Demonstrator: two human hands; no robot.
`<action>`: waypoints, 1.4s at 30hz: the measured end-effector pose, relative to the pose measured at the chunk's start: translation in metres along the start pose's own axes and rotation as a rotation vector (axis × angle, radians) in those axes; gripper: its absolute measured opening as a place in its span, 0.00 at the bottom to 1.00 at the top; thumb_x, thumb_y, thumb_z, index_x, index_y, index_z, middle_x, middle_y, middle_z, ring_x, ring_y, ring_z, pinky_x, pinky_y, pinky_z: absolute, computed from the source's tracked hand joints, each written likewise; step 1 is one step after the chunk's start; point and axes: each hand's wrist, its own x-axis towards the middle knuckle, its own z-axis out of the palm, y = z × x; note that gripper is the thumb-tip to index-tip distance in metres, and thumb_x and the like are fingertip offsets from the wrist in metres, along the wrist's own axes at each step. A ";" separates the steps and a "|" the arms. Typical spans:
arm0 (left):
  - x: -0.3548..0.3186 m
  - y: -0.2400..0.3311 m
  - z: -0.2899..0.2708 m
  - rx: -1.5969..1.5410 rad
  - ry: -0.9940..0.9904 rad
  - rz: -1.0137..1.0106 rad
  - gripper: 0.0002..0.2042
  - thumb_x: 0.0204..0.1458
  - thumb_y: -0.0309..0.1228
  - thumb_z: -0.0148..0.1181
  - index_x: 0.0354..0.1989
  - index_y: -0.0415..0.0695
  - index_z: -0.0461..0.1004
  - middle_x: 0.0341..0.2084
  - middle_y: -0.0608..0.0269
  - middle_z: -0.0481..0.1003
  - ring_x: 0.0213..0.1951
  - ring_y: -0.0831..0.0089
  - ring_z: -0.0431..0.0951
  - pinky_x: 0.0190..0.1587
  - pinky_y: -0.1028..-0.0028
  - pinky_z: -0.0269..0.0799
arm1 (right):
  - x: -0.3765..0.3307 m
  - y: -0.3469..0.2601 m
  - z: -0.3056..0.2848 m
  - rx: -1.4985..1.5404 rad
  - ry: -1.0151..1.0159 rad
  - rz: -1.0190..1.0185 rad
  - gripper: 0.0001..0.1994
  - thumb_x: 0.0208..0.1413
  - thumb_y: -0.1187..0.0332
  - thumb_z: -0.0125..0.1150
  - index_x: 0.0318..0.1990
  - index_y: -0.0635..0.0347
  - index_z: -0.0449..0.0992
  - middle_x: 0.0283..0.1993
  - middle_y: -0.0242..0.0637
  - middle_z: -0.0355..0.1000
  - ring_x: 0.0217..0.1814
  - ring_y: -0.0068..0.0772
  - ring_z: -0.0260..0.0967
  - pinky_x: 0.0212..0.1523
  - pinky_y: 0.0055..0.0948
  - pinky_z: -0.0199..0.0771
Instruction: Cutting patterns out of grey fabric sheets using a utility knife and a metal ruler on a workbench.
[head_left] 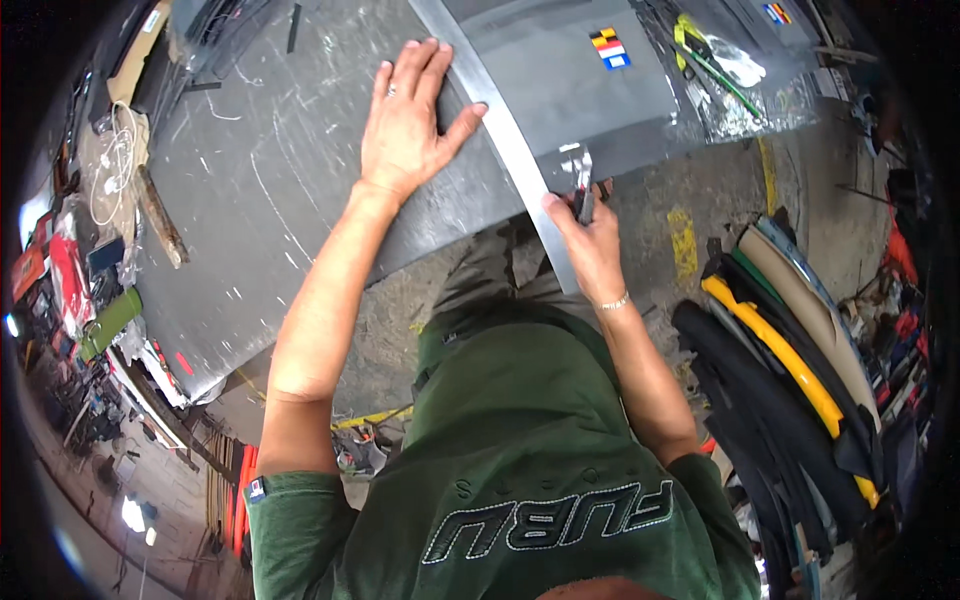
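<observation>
From here I count two hands (405, 145) (592, 240), one metal straightedge (505, 145) between them and one tool (584, 203) in the right. Beyond that grip I count two multicoloured patches (610, 48) (777, 13).

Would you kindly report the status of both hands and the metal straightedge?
Left hand spread, thumb at metal straightedge; right hand gripping small tool. Straightedge's near end overhangs table. Clear plastic off right.

The right hand (596, 250) partly hides the tool (584, 196) it grips; up-left of that grip, the view's top edge cuts the metal straightedge (511, 158).
</observation>
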 end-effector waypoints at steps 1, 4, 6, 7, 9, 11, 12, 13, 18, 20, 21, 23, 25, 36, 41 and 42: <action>0.000 0.001 -0.001 0.003 -0.001 -0.003 0.38 0.58 0.57 0.60 0.69 0.41 0.65 0.70 0.49 0.63 0.74 0.52 0.57 0.76 0.49 0.46 | 0.001 0.002 -0.002 0.020 -0.015 0.034 0.14 0.57 0.62 0.73 0.29 0.63 0.78 0.24 0.20 0.68 0.27 0.13 0.60 0.29 0.22 0.63; -0.001 0.000 -0.003 0.016 -0.002 -0.011 0.39 0.58 0.58 0.60 0.70 0.42 0.64 0.70 0.50 0.62 0.74 0.53 0.57 0.76 0.49 0.46 | -0.002 -0.005 0.000 0.055 -0.039 0.098 0.12 0.59 0.66 0.72 0.28 0.55 0.74 0.26 0.16 0.63 0.27 0.10 0.53 0.28 0.20 0.53; -0.002 0.000 -0.003 0.025 -0.018 -0.022 0.39 0.58 0.59 0.60 0.70 0.43 0.64 0.71 0.51 0.62 0.75 0.55 0.57 0.76 0.50 0.46 | -0.001 -0.003 0.000 0.054 -0.057 0.099 0.12 0.59 0.67 0.72 0.27 0.56 0.74 0.25 0.16 0.63 0.27 0.10 0.53 0.28 0.20 0.53; -0.002 0.000 -0.003 0.024 -0.019 -0.024 0.39 0.58 0.59 0.60 0.70 0.43 0.64 0.71 0.51 0.62 0.75 0.55 0.57 0.76 0.50 0.46 | 0.000 -0.002 0.000 0.052 -0.057 0.101 0.12 0.59 0.67 0.72 0.27 0.56 0.74 0.25 0.16 0.63 0.27 0.10 0.53 0.28 0.20 0.53; -0.001 -0.001 -0.002 0.034 -0.012 -0.021 0.39 0.59 0.59 0.59 0.71 0.43 0.64 0.71 0.53 0.62 0.75 0.56 0.57 0.76 0.50 0.46 | 0.002 0.000 0.000 0.059 -0.058 0.113 0.13 0.59 0.66 0.73 0.27 0.56 0.74 0.25 0.16 0.63 0.27 0.10 0.53 0.28 0.20 0.52; 0.000 -0.001 -0.002 0.038 -0.011 -0.021 0.39 0.59 0.59 0.59 0.71 0.43 0.64 0.71 0.53 0.62 0.75 0.57 0.57 0.76 0.50 0.46 | 0.002 0.000 0.000 0.064 -0.053 0.118 0.13 0.59 0.66 0.73 0.27 0.56 0.74 0.25 0.16 0.63 0.27 0.10 0.53 0.28 0.20 0.53; 0.000 -0.001 -0.002 0.044 -0.008 -0.019 0.38 0.59 0.59 0.58 0.71 0.44 0.64 0.71 0.53 0.62 0.75 0.57 0.57 0.76 0.51 0.47 | 0.002 -0.001 0.001 0.071 -0.048 0.118 0.13 0.59 0.66 0.73 0.27 0.56 0.74 0.25 0.16 0.63 0.28 0.10 0.53 0.28 0.20 0.53; 0.000 -0.001 -0.001 0.041 -0.010 -0.021 0.38 0.59 0.59 0.58 0.71 0.44 0.64 0.71 0.53 0.62 0.75 0.57 0.57 0.76 0.51 0.47 | 0.001 -0.002 0.001 0.069 -0.048 0.122 0.13 0.59 0.66 0.73 0.27 0.56 0.74 0.25 0.16 0.63 0.28 0.10 0.53 0.28 0.20 0.53; -0.001 0.000 -0.002 0.035 0.017 -0.013 0.36 0.60 0.56 0.60 0.72 0.46 0.64 0.69 0.53 0.64 0.73 0.55 0.59 0.75 0.49 0.50 | -0.003 -0.009 0.004 0.116 -0.041 0.098 0.12 0.58 0.66 0.74 0.28 0.57 0.75 0.26 0.17 0.64 0.28 0.11 0.55 0.29 0.20 0.55; 0.000 0.001 -0.002 0.039 0.016 -0.013 0.36 0.60 0.56 0.60 0.72 0.46 0.64 0.69 0.53 0.64 0.73 0.55 0.59 0.75 0.49 0.50 | -0.002 -0.005 0.004 0.097 -0.034 0.099 0.13 0.58 0.66 0.74 0.28 0.58 0.75 0.26 0.17 0.64 0.28 0.12 0.55 0.30 0.20 0.55; -0.001 0.001 -0.002 0.047 0.015 -0.013 0.36 0.61 0.56 0.59 0.72 0.46 0.64 0.69 0.53 0.64 0.73 0.55 0.59 0.75 0.49 0.49 | -0.001 -0.004 0.004 0.082 -0.028 0.098 0.13 0.58 0.66 0.74 0.28 0.58 0.75 0.26 0.17 0.64 0.28 0.12 0.55 0.30 0.20 0.55; -0.001 0.001 -0.002 0.048 0.013 -0.013 0.36 0.61 0.56 0.59 0.72 0.46 0.64 0.69 0.53 0.63 0.73 0.55 0.59 0.75 0.50 0.49 | -0.002 -0.004 0.003 0.078 -0.029 0.099 0.13 0.58 0.66 0.74 0.28 0.58 0.75 0.26 0.17 0.64 0.28 0.12 0.55 0.30 0.20 0.56; -0.001 0.001 -0.002 0.045 0.012 -0.011 0.36 0.61 0.56 0.59 0.72 0.46 0.64 0.69 0.53 0.63 0.73 0.55 0.59 0.75 0.50 0.49 | -0.003 -0.006 0.003 0.073 -0.026 0.100 0.13 0.58 0.66 0.74 0.28 0.58 0.75 0.26 0.17 0.64 0.28 0.12 0.55 0.29 0.20 0.56; 0.010 0.019 -0.022 0.026 -0.125 -0.086 0.42 0.53 0.50 0.67 0.71 0.36 0.61 0.68 0.40 0.62 0.72 0.44 0.58 0.75 0.47 0.49 | -0.001 -0.005 0.003 0.101 -0.044 0.110 0.13 0.57 0.64 0.75 0.28 0.58 0.76 0.25 0.17 0.64 0.28 0.11 0.54 0.29 0.20 0.55; 0.009 0.019 -0.021 0.028 -0.135 -0.089 0.43 0.51 0.50 0.68 0.71 0.36 0.61 0.68 0.40 0.62 0.72 0.44 0.58 0.75 0.47 0.49 | 0.000 -0.002 0.004 0.113 -0.043 0.085 0.13 0.57 0.64 0.74 0.27 0.58 0.77 0.25 0.16 0.63 0.27 0.10 0.54 0.29 0.20 0.54; 0.009 0.019 -0.021 0.022 -0.134 -0.091 0.43 0.51 0.50 0.68 0.70 0.35 0.61 0.68 0.39 0.62 0.72 0.44 0.58 0.75 0.47 0.49 | -0.001 -0.002 0.004 0.112 -0.041 0.088 0.13 0.57 0.64 0.74 0.27 0.58 0.77 0.25 0.16 0.63 0.27 0.10 0.54 0.29 0.20 0.54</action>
